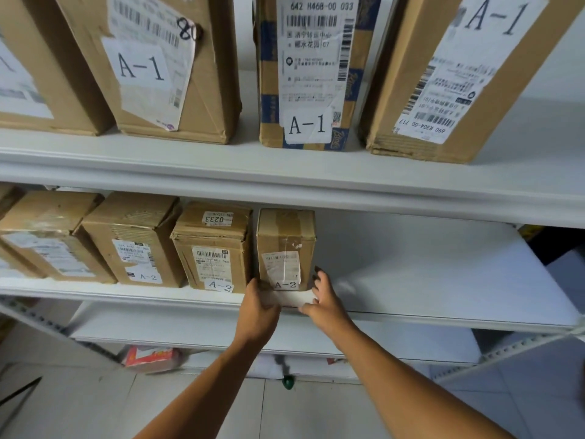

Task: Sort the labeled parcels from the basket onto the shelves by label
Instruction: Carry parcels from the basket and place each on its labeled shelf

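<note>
Forearms are filling the bottom of the view, both reaching up and forward to the middle shelf [443,280].

Upper shelf [285,172]: four big cartons are standing in a row, the three with readable tags marked A-1. The second A-1 carton [164,68] and the taped A-1 carton [310,71] are the clearest.

Middle shelf: a row of smaller boxes is sitting at left, two with readable A-2 tags. The 0233 box [213,245] is standing just left of the parcel in hand, nearly touching it. Bare shelf is lying to the right.

The A-2 parcel [286,248] is standing upright on its small end at the shelf's front edge, label facing out, long axis vertical.

Left hand [258,307] is pressing against the parcel's lower left corner, fingers curled on it. Right hand [323,296] is at the lower right corner, fingers spread and loosely bent, tips touching or just off the side; cannot tell which.

Key relation: parcel is lying straight ahead between the two hands, both about equally near. Judgement: it is being seated in line with the A-2 row; a short push back or leftward would finish it.

Below: a red-and-white packet [148,358] and a small green object [288,381] are lying near the floor.
</note>
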